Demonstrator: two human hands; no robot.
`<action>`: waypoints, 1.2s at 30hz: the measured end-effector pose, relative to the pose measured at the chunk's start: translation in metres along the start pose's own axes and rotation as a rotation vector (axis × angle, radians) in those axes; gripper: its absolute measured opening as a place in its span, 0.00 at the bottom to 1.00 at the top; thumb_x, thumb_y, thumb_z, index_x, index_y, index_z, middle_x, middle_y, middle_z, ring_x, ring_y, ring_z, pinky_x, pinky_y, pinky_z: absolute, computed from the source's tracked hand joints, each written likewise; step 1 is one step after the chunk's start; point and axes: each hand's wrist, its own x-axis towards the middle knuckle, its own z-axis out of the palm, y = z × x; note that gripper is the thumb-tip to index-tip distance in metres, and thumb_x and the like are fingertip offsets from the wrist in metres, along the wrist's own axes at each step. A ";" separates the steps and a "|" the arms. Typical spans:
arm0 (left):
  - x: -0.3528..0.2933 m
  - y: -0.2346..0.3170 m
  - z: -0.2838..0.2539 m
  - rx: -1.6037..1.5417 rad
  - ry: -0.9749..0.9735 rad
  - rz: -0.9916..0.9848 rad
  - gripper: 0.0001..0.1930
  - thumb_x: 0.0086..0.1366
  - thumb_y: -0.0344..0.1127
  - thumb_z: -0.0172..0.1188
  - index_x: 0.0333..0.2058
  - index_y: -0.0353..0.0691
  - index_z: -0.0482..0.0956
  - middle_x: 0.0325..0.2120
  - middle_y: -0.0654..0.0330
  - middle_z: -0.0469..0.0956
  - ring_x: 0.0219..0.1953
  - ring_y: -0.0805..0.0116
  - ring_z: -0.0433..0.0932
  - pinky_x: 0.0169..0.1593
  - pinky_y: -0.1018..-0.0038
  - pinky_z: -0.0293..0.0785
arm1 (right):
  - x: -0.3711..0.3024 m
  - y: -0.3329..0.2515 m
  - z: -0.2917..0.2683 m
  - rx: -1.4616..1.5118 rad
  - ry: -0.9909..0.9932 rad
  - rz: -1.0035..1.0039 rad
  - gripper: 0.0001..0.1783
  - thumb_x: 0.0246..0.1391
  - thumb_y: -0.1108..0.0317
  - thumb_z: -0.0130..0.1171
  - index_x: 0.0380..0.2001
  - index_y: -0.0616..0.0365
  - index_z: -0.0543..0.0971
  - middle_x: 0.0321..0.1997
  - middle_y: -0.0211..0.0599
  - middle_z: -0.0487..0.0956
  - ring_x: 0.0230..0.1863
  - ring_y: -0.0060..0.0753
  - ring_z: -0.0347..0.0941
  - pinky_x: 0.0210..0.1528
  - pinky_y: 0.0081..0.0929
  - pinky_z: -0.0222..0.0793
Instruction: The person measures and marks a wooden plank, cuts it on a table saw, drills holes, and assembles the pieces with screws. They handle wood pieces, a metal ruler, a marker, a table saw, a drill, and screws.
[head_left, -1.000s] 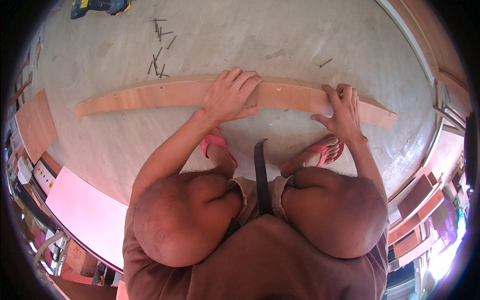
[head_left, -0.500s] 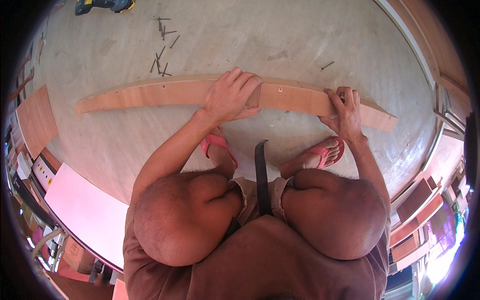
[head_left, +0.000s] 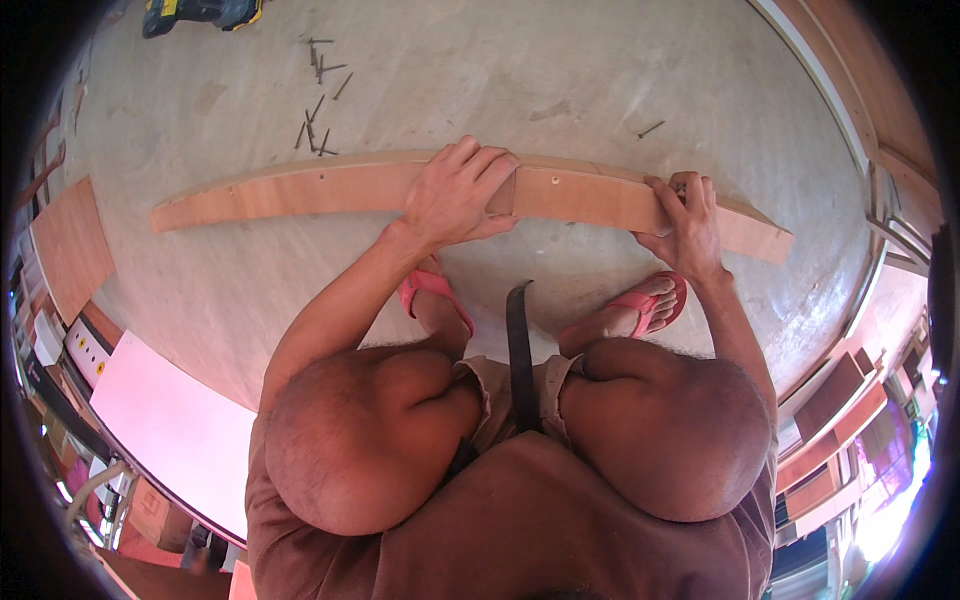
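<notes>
A long, pale wooden strip [head_left: 590, 197] lies crosswise in front of my feet, with a few small screw holes along its face. Near its middle, my left hand [head_left: 458, 190] grips it, fingers over the far edge and thumb on the near side. A seam or joint in the wood shows right beside that thumb. My right hand [head_left: 688, 225] is wrapped around the strip closer to its right end, thumb on top and fingers curled. Both palms hide parts of the wood beneath them.
Several dark screws [head_left: 318, 110] are scattered on the floor beyond the strip, and a single screw [head_left: 651, 129] lies at the right. A yellow and black power tool [head_left: 203, 12] sits at the far left. A pink-white panel [head_left: 170, 420] and a plywood piece [head_left: 73, 248] are at my left.
Both hands keep their hold on the strip. Only a slight shift of the whole view leftward shows; nothing else has visibly moved.
</notes>
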 end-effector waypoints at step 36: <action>0.004 0.004 -0.004 -0.014 -0.022 -0.017 0.38 0.40 0.45 0.80 0.54 0.45 0.79 0.43 0.61 0.75 0.45 0.56 0.72 0.49 0.61 0.76 | -0.002 -0.006 -0.002 0.035 0.014 0.026 0.43 0.32 0.67 0.80 0.59 0.51 0.82 0.50 0.38 0.74 0.51 0.48 0.67 0.56 0.45 0.70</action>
